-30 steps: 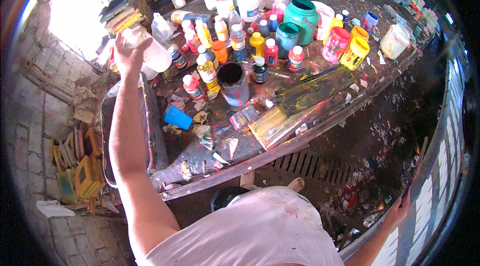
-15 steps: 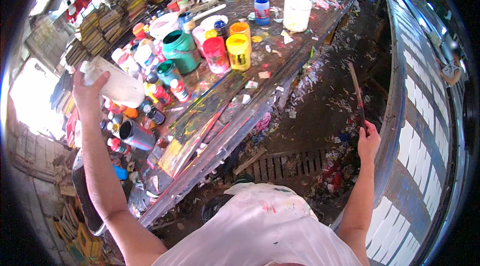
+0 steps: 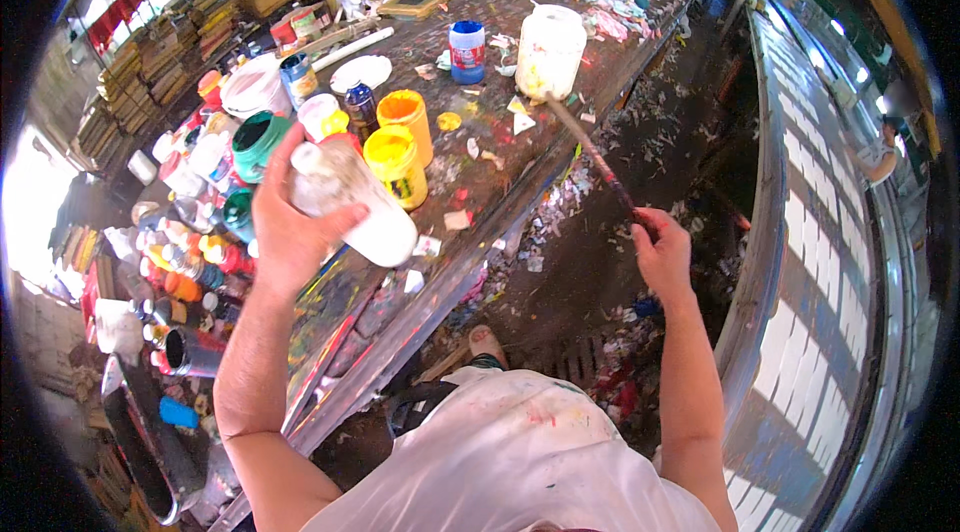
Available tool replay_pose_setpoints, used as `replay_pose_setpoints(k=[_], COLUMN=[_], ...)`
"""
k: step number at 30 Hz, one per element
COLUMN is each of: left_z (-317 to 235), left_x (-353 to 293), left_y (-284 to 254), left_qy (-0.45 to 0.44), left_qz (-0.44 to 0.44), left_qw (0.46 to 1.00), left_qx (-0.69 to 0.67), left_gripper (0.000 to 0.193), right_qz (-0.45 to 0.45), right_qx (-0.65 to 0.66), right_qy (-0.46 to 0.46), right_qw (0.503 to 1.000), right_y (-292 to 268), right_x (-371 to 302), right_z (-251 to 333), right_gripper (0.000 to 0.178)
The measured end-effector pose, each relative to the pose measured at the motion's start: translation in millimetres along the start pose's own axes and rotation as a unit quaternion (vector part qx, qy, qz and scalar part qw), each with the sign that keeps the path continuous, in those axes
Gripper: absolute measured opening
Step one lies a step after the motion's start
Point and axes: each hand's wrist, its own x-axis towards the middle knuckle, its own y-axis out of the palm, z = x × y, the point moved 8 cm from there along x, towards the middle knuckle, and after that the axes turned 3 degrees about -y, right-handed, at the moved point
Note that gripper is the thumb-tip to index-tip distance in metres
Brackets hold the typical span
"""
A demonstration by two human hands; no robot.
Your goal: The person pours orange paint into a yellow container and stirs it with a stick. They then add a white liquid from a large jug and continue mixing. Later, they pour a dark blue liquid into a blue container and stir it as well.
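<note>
Both hands full here: white container (image 3: 370, 212) left of centre, long stick (image 3: 597, 161) right of centre!
The left hand (image 3: 288, 232) clasps the tilted container, thumb and fingers spread, likely to suit its width; the right hand (image 3: 664, 254) grips the stick's lower end, probably leaving its length free, tip by the white tub (image 3: 552, 47), upper centre; contact, can't tell.
</note>
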Motion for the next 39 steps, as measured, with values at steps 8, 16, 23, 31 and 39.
replay_pose_setpoints(k=[8, 16, 23, 31, 39], left_z=[62.3, 95.1, 112.0, 140.3, 46.7], left_x=[24.4, 66.9, 114.0, 132.3, 159.2], left_y=[131.7, 210.2, 238.4, 262.3, 183.0], left_qy=[-0.026, -0.033, -0.064, -0.141, 0.038], left_qz=[0.034, -0.074, -0.170, -0.200, -0.279], left_qw=[0.995, 0.989, 0.964, 0.944, 0.855], left_qx=[0.094, 0.122, 0.195, 0.220, 0.436], left_gripper=[0.125, 0.127, 0.132, 0.137, 0.099], right_qz=[0.103, 0.196, 0.274, 0.386, 0.424], right_qx=[-0.034, -0.082, -0.112, 0.067, 0.193], right_qy=[-0.166, -0.224, -0.315, -0.380, -0.353], right_qw=[0.980, 0.951, 0.902, 0.838, 0.811], right_y=[92.6, 229.6, 326.5, 334.4, 321.4], right_x=[129.3, 227.6, 283.9, 301.6, 284.0], right_z=[15.6, -6.0, -20.1, -29.1, -18.3], right_gripper=[0.035, 0.044, 0.050, 0.069, 0.078])
